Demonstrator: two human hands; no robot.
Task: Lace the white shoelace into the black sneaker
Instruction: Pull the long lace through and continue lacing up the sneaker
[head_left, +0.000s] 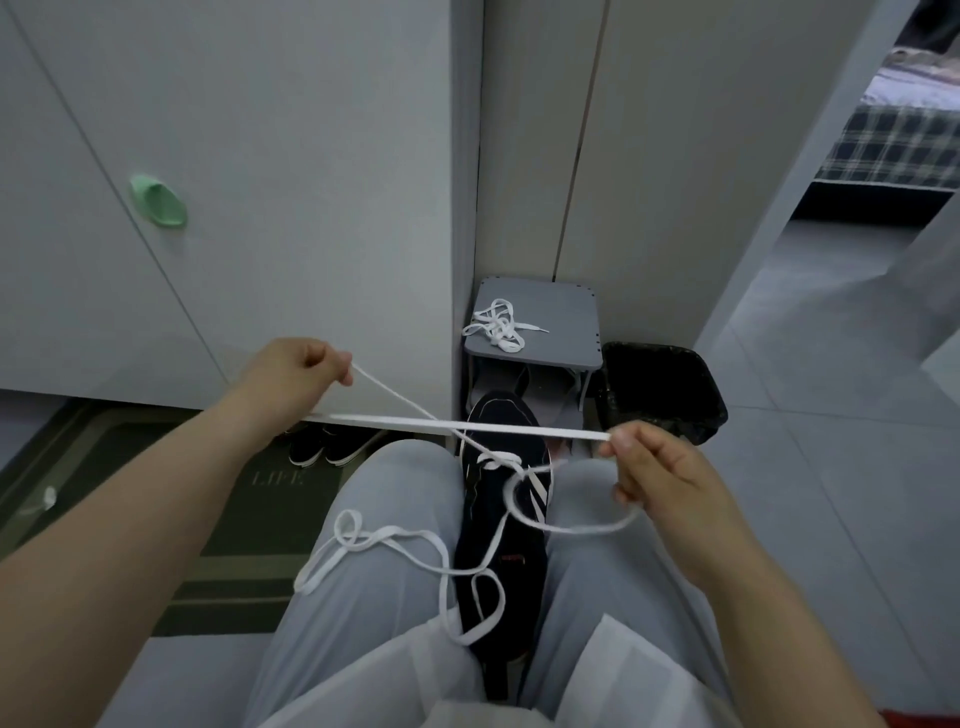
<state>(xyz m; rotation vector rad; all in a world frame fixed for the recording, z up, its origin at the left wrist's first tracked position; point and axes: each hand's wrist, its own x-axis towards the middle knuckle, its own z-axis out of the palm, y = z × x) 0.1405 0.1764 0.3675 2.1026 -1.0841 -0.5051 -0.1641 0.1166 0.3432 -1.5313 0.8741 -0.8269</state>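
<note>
The black sneaker (501, 525) lies between my knees, toe pointing away from me. A white shoelace (467, 425) runs through its front eyelets. My left hand (298, 371) pinches one end, pulled up and to the left. My right hand (657, 480) pinches the other length, stretched taut and crossing above the shoe. Slack from the lace loops over my left thigh (374, 543) and hangs in a loop below my right hand.
A small grey stool (566, 332) stands ahead in the corner with a second white lace (496, 326) bundled on it. A black bin (662, 389) stands to its right. A dark doormat (130, 499) with a pair of shoes (324, 447) lies left, by white cabinets.
</note>
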